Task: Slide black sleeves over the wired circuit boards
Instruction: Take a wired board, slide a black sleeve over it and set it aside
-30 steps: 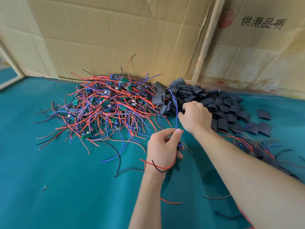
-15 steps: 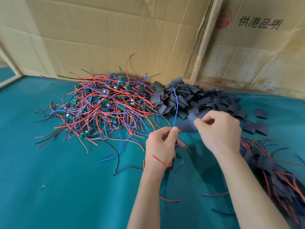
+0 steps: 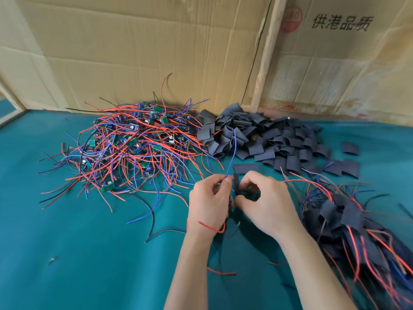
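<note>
Nearest the camera, both hands have come together over the teal desk [image 3: 89,253]: the right hand [image 3: 266,202], which was off at the sleeve pile a second ago, is back pinching one black sleeve [image 3: 236,183], and the left hand [image 3: 210,200] grips a wired board by its blue wire [image 3: 231,153], the board itself hidden. So threading looks about to start. Finished ones [image 3: 339,218] lie right; farther back, the wired boards [image 3: 134,144] and spare sleeves [image 3: 263,139].
</note>
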`<state>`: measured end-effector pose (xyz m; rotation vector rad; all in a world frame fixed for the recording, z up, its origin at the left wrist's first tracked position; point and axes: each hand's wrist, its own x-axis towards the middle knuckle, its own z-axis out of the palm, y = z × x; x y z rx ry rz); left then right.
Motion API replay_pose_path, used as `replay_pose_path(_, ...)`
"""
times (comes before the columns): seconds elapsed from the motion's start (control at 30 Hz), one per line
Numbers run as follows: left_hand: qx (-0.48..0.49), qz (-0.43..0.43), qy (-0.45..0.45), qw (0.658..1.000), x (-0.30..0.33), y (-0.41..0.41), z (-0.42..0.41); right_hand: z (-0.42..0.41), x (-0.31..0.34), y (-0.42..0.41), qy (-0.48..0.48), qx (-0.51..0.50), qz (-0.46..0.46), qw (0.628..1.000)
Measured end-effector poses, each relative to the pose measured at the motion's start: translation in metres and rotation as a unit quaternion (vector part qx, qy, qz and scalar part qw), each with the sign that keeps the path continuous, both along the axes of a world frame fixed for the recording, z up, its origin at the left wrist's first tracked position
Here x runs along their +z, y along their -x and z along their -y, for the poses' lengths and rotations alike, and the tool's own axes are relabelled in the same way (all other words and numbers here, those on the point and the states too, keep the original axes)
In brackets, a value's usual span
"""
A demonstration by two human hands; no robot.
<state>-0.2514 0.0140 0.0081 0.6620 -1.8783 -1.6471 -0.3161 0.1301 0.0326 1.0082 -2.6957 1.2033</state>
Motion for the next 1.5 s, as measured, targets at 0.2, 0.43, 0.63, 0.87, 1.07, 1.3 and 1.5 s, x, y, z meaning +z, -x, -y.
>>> replay_pose_path(0.2,0.007,0.006,-0.005,1.0,-0.001,0.002,0.002,0.004,-0.001,0.001,0.058,-0.024,0.086,0.994)
replay_pose_path(0.43,-0.008,0.019,0.019,1.0,-0.002,0.001,-0.001,0.009,-0.003,0.004,0.118,-0.061,0.146,0.98)
replay_pose_path(0.63,0.02,-0.019,-0.018,0.999,0.001,0.001,-0.002,0.005,0.0,0.006,0.217,-0.087,0.191,0.953)
replay_pose_path(0.87,0.014,-0.036,-0.042,0.998,0.007,-0.003,-0.001,0.004,0.004,0.001,0.278,-0.005,0.31,0.909)
replay_pose_path(1.07,0.001,-0.019,-0.002,1.0,0.01,-0.004,-0.004,0.003,0.005,0.0,0.293,-0.002,0.326,0.899)
replay_pose_path(1.3,0.003,-0.001,0.02,1.0,0.007,-0.004,-0.006,0.001,0.005,0.002,0.283,-0.028,0.323,0.903)
replay_pose_path(1.5,-0.01,-0.001,0.038,0.999,0.004,-0.001,-0.007,-0.015,0.016,0.021,0.43,-0.072,0.33,0.838)
